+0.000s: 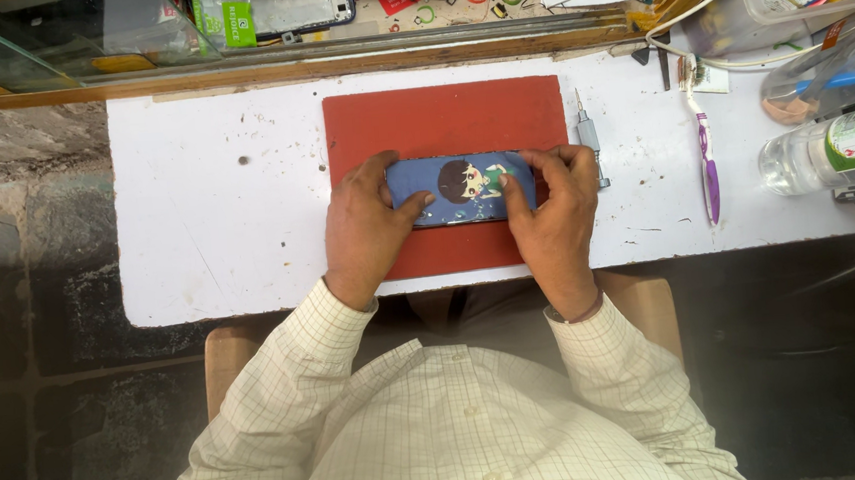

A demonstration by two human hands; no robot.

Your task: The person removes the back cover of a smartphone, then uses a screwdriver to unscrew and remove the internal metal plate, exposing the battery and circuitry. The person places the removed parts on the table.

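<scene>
Blue phone case point(464, 189) gripped endwise — left hand point(365, 229), right hand point(553, 211) — fingers clasping it.

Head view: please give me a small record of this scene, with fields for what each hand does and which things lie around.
held thing: blue phone case with cartoon figure, lying flat on the red mat
left hand: grips the case's left end, thumb on top
right hand: grips the case's right end
surface: white table top
right of mat: small screwdriver, purple toothbrush, clear plastic bottle
</scene>
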